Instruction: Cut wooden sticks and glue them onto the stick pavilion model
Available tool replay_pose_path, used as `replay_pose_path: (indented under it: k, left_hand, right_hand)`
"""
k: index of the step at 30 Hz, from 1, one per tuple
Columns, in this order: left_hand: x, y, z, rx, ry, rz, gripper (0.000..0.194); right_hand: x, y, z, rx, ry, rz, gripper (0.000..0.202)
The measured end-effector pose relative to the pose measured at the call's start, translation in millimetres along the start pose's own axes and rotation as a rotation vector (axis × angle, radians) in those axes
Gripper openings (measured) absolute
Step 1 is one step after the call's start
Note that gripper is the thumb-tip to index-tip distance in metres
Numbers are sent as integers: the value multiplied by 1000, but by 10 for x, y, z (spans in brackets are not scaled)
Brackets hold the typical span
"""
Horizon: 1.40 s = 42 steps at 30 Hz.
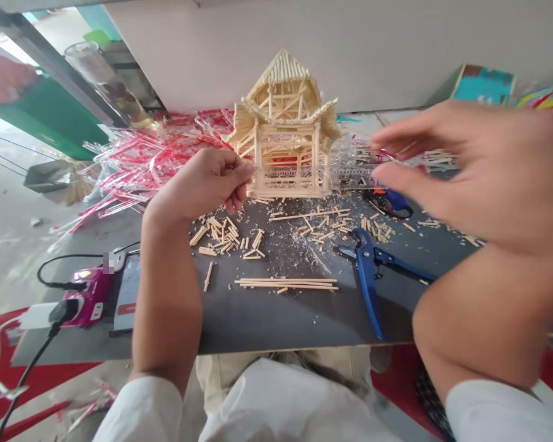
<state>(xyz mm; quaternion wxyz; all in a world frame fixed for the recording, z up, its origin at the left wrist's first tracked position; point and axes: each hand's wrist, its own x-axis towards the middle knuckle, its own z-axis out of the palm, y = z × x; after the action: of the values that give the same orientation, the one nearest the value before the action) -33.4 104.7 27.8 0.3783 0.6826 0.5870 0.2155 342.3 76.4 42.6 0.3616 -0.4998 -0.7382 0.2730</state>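
A small pavilion model (283, 123) made of thin wooden sticks stands at the back of the dark table, under a pointed stick roof. Before its base runs a clear plastic ruler (350, 177), faint against the background. My left hand (207, 184) is closed in a pinch at the ruler's left end, beside the model's left post. Blurred by motion, my right hand (465, 172) is raised at the right, thumb and fingers apart near the ruler's other end. Several long sticks (286, 283) lie in front, with blue-handled cutters (368, 270) to their right.
Short cut sticks (221, 233) and crumbs litter the table (267, 325). Red-and-clear plastic wrappers (152, 159) heap at the back left. A phone (125, 291) and a purple power adapter (87, 294) with cables lie left. Blue-handled scissors (396, 202) rest behind the cutters.
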Motion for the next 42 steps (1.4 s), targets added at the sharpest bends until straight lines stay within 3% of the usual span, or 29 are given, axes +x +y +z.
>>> replay_pose_path:
  k: [3, 5, 9, 14, 25, 32, 42]
  left_hand:
    - [-4, 39, 27, -17, -1, -21, 28]
    - [3, 36, 42, -44, -8, -12, 29]
    - [25, -13, 56, -98, 2, 12, 29]
    - [20, -36, 42, -124, 33, 36, 23]
    - [77, -105, -25, -228, -81, 36, 11]
    - [133, -136, -11, -227, -170, 67, 25]
    - [111, -75, -16, -167, -154, 89, 27]
  right_hand:
    - [324, -113, 603, -426, -196, -94, 80]
    - [401, -73, 735, -436, -220, -165, 80]
    - [353, -85, 638, -447, -222, -214, 60]
    - [338, -232, 563, -518, -273, -217, 49]
    - [358, -124, 437, -608, -281, -250, 43]
    - [373, -85, 423, -616, -253, -239, 42]
    - [359, -99, 453, -627, -221, -262, 42]
